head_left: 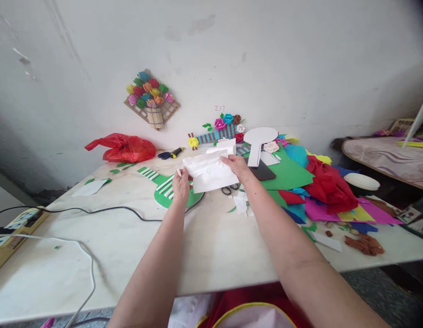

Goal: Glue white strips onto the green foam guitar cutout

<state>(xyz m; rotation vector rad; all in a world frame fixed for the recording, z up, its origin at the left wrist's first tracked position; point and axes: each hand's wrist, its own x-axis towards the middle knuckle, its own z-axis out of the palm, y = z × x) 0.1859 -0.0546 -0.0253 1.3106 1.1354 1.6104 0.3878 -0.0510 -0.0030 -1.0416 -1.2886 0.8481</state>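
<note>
A crumpled sheet of white paper (209, 172) is held up above the table between both hands. My left hand (180, 184) pinches its lower left edge with closed fingers. My right hand (239, 167) grips its right edge, fingers curled over the top. Just below and behind the sheet lies a green paper cutout (172, 193) with white strips glued across it. Scissors (229, 188) with dark handles lie on the table under the sheet's right corner.
A red plastic bag (125, 148) sits at the back left, near pliers (170, 154). Coloured papers (320, 191) pile up on the right with paper flowers (225, 125) behind. Black cable (95, 210) and a power strip (13, 223) lie left. A flower craft (150, 98) hangs on the wall.
</note>
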